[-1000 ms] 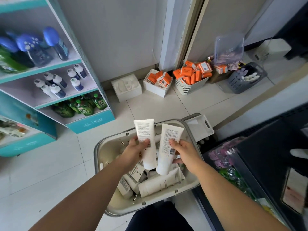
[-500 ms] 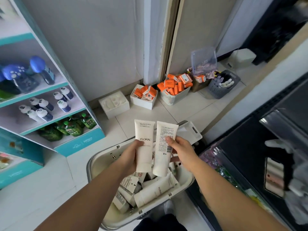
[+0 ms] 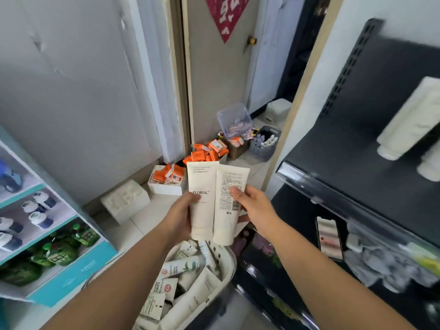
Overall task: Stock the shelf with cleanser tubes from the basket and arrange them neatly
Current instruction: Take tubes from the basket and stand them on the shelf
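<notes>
Head view — left hand (image 3: 179, 217) round FLORAL tube (image 3: 202, 179), right hand (image 3: 257, 206) round barcode tube (image 3: 228, 177) — both upright over basket (image 3: 229, 263).

The left hand (image 3: 178, 217) and right hand (image 3: 256, 206) rose from the basket (image 3: 229, 265) with a tube each, until the caps hung above the pile. The left tube (image 3: 202, 182) turned its FLORAL face to the camera, and the right tube (image 3: 232, 177) closed in until the two touched. The view swung right and the dark shelf (image 3: 357, 144) came near on the right.
</notes>
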The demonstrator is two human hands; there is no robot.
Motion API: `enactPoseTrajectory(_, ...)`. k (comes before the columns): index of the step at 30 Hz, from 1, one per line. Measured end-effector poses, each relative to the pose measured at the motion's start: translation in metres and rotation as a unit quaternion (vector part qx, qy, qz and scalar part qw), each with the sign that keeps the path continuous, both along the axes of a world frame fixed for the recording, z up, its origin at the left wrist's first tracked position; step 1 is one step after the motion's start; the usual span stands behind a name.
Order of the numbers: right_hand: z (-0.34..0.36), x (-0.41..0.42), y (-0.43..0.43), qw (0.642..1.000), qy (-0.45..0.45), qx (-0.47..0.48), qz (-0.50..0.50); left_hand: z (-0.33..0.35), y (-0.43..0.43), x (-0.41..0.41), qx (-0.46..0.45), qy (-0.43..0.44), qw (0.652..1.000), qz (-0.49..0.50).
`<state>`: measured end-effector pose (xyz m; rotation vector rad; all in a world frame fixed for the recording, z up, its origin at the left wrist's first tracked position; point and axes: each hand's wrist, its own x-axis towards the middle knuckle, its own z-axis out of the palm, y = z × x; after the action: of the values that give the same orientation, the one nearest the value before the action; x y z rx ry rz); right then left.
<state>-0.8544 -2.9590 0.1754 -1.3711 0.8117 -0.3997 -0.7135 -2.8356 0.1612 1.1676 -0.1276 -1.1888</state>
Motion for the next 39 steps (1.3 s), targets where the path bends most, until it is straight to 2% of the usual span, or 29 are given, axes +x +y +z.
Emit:
enactPoseTrajectory(7, 0.055, -0.073, -0.031, 0.992, -0.065, -0.054, -0.092, 0.054, -0.06, -0.068, -0.087, -0.02, 0.993, -0.074)
enactPoseTrajectory(10, 0.076, -0.106, -0.041, 0.983, -0.119, -0.043, -0.135, 0.075, -0.082, -0.103, -0.134, -0.031, 0.986, -0.098)
enactPoseTrajectory(13, 0.099, -0.13, -0.048, 0.975, -0.152, -0.029, -0.162, 0.095, -0.102, -0.133, -0.171, -0.064, 0.977, -0.107)
enactPoseTrajectory(16, 0.119, -0.161, -0.057, 0.97, -0.179, -0.069, -0.153, 0.118, -0.119, -0.167, -0.201, -0.112, 0.966, -0.12)
enactPoseTrajectory(19, 0.13, -0.189, -0.07, 0.965, -0.156, -0.14, -0.156, 0.134, -0.135, -0.194, -0.22, -0.147, 0.955, -0.137)
enactPoseTrajectory(26, 0.148, -0.239, -0.095, 0.942, -0.12, -0.231, -0.21, 0.159, -0.173, -0.229, -0.253, -0.188, 0.928, -0.198)
enactPoseTrajectory(28, 0.145, -0.25, -0.105, 0.941, -0.097, -0.236, -0.222, 0.157, -0.187, -0.231, -0.266, -0.196, 0.918, -0.221)
enactPoseTrajectory(32, 0.128, -0.268, -0.115, 0.935, -0.075, -0.2, -0.283, 0.141, -0.213, -0.235, -0.253, -0.281, 0.885, -0.272)
enactPoseTrajectory(36, 0.118, -0.279, -0.113, 0.922, -0.061, -0.22, -0.313, 0.123, -0.232, -0.238, -0.256, -0.348, 0.852, -0.297)
enactPoseTrajectory(39, 0.114, -0.279, -0.116, 0.919, -0.018, -0.251, -0.304, 0.118, -0.25, -0.229, -0.254, -0.396, 0.831, -0.297)
